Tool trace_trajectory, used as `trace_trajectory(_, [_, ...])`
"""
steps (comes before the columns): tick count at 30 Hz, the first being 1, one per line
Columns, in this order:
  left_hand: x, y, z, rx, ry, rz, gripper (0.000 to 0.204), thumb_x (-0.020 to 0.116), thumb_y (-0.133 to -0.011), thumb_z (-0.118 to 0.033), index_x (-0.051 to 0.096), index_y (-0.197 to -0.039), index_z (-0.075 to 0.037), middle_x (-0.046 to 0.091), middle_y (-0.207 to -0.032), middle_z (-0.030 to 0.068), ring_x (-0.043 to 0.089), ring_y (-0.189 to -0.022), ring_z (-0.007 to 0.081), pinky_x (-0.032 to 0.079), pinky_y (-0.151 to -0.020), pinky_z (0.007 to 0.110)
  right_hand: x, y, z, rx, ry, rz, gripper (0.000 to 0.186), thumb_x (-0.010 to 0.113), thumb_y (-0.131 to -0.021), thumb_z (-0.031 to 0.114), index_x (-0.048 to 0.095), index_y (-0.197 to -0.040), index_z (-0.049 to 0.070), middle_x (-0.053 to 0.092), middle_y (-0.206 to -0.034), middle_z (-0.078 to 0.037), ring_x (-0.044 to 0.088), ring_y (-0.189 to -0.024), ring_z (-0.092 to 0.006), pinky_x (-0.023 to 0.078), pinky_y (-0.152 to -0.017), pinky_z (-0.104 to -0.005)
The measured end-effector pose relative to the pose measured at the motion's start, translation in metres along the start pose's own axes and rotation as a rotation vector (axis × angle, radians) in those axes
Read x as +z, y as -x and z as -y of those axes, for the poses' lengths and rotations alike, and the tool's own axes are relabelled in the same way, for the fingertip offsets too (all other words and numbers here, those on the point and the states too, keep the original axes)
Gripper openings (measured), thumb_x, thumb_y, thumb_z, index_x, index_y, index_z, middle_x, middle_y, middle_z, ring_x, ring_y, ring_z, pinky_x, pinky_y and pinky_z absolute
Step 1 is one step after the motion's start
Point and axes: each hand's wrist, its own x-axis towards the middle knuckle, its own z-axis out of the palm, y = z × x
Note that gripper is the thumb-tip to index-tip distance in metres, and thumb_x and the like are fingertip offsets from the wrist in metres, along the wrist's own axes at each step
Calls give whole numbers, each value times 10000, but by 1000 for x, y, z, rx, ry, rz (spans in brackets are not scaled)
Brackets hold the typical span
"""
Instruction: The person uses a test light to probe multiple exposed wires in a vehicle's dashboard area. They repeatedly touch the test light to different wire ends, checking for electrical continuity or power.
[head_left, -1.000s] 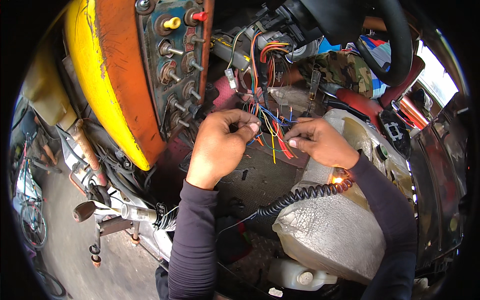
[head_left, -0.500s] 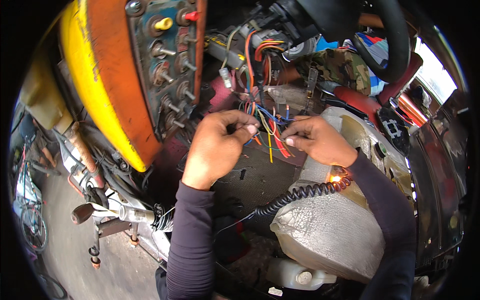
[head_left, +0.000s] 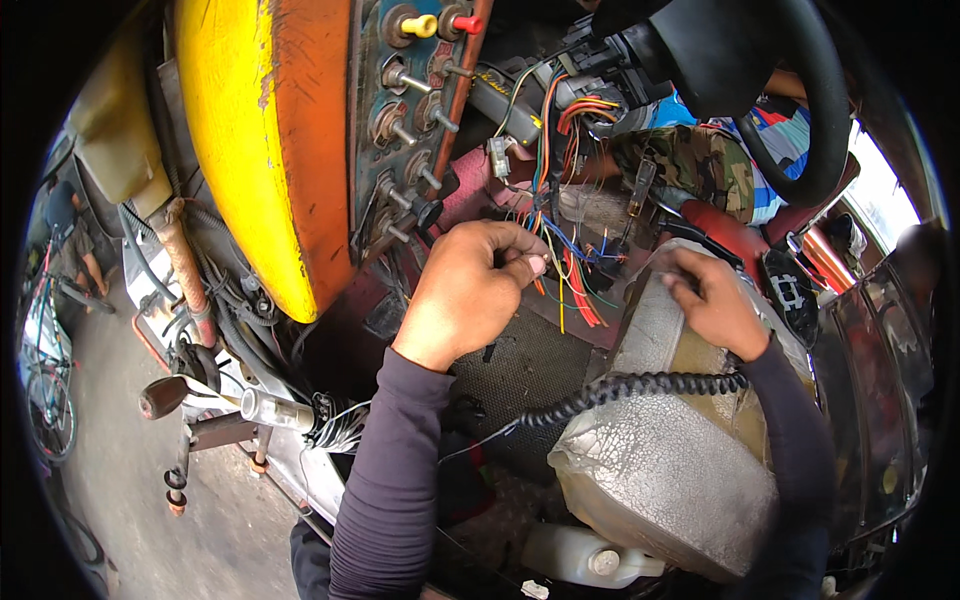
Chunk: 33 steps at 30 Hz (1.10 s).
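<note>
My left hand (head_left: 472, 292) is closed in a pinch at the hanging bundle of coloured wires (head_left: 570, 270), its thumb and forefinger together on a thin wire. Which wire it is stays hidden behind the fingers. Red, yellow, green and blue loose ends dangle just right of them. My right hand (head_left: 712, 305) is apart from the wires, above the cracked silver seat cover (head_left: 665, 470). Its fingers are bent, with a gap to the thumb and nothing visible between them. A black coiled cable (head_left: 630, 390) stretches across the seat to my right wrist.
An orange and yellow panel (head_left: 300, 150) with toggle switches (head_left: 400, 130) rises at left. The steering wheel (head_left: 825, 120) and column overhang the wires. Behind sits a person in camouflage trousers (head_left: 700, 165). A lever (head_left: 165, 395) is at lower left, a white jug (head_left: 585, 555) at the bottom.
My right hand has come away from the wires and moved right. The orange glow by my right wrist no longer shows. My left hand keeps its pinch while the view has shifted.
</note>
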Motion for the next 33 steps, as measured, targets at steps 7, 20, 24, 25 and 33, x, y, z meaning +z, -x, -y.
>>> trace_trajectory(7, [4,1,-4,-105,22,63,175,692,-1013,-116,771,-1119,0,728,-917,9,613,-741,72,538,-643,258,1,25,-21,44,490,-96,396,728,-896,170,669,-1251,3,646,-1216,-212,628,-1108,-391,492,-914,-479])
trace_trajectory(20, [2,2,-5,-95,37,74,196,684,-1019,-108,773,-1150,8,720,-921,15,602,-751,62,529,-632,254,20,3,22,-8,24,317,346,713,-945,173,690,-1245,4,642,-1199,-165,637,-1139,-384,513,-988,-466])
trace_trajectory(24, [0,2,-5,-73,41,68,219,681,-1021,-102,770,-1192,1,716,-917,16,593,-742,61,522,-622,252,17,7,14,-70,75,38,343,729,-909,142,676,-1210,-14,620,-1163,-180,629,-1122,-418,522,-949,-477])
trace_trajectory(25, [-1,2,-5,-67,53,64,228,680,-1021,-100,768,-1206,-1,715,-916,17,591,-739,61,520,-619,251,15,8,12,-70,94,-50,302,730,-900,132,677,-1161,-9,616,-1136,-178,629,-1103,-420,523,-924,-484])
trace_trajectory(33, [-5,5,-13,-175,232,4,285,618,-1047,-64,723,-1298,18,622,-818,-19,524,-664,59,476,-574,239,10,8,16,-39,253,13,241,708,-930,151,677,-1132,24,621,-1091,-163,661,-1011,-413,541,-845,-500])
